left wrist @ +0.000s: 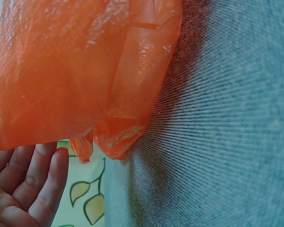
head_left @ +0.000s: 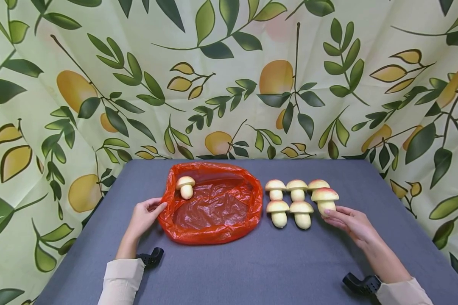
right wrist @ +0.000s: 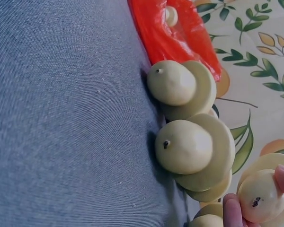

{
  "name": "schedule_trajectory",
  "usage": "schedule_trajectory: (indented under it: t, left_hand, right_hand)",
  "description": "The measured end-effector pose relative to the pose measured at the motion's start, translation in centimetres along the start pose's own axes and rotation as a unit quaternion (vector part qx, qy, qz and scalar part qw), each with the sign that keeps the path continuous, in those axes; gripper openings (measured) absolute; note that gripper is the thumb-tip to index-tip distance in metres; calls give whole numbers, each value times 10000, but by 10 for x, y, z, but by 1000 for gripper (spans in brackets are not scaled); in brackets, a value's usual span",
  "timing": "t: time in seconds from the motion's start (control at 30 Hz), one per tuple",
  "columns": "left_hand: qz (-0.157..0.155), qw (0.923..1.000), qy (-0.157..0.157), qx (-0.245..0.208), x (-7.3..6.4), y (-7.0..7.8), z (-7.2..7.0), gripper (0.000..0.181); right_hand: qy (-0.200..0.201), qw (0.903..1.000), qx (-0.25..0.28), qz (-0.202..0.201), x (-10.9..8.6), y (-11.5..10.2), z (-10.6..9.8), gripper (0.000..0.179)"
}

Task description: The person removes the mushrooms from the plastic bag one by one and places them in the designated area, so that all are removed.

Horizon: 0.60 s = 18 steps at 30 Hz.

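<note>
A red plastic bag (head_left: 213, 236) lies with its mouth spread wide and its rim rolled out. My left hand (head_left: 145, 218) pinches its left rim; the left wrist view shows several fingers (left wrist: 31, 184) at the edge of the film, the thumb hidden. Inside the bag, towards the back left, is a toy mushroom (head_left: 185, 187) with a cream stem. My right hand (head_left: 353, 224) holds another mushroom (head_left: 324, 195) by its stem between thumb and fingers, cap up. In the right wrist view the dark spot under this held mushroom's stem (right wrist: 260, 189) shows.
Several more mushrooms stand in two rows right of the bag; the front row has a left mushroom (head_left: 278, 214) and a right mushroom (head_left: 302, 215). A back-row mushroom (head_left: 318, 184) is partly hidden behind the held one. Beyond the grey tabletop (head_left: 236, 271) hangs a leaf-patterned cloth (head_left: 229, 67).
</note>
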<state>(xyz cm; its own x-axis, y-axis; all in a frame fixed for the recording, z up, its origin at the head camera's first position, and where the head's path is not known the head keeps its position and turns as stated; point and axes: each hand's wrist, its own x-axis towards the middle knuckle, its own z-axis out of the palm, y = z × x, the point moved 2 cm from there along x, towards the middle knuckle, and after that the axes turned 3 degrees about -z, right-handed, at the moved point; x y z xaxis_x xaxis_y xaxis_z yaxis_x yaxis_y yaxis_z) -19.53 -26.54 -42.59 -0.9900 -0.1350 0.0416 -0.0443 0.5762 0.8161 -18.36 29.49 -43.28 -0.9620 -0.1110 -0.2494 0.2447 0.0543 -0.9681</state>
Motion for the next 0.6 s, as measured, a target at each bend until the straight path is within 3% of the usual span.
schedule_trajectory:
  t: [0.43,0.53,0.6]
  left_hand:
    - [-11,10000,5,10,0,-1,0,35]
    - [5,10000,0,-36,-1,0,-1,35]
    - [17,10000,-7,-68,-1,0,-1,36]
  right_hand:
    - [51,9995,-204,240,2,10,-4,77]
    - [58,9995,-180,259,3,13,-6,69]
    - [54,9995,-163,267,4,14,-7,53]
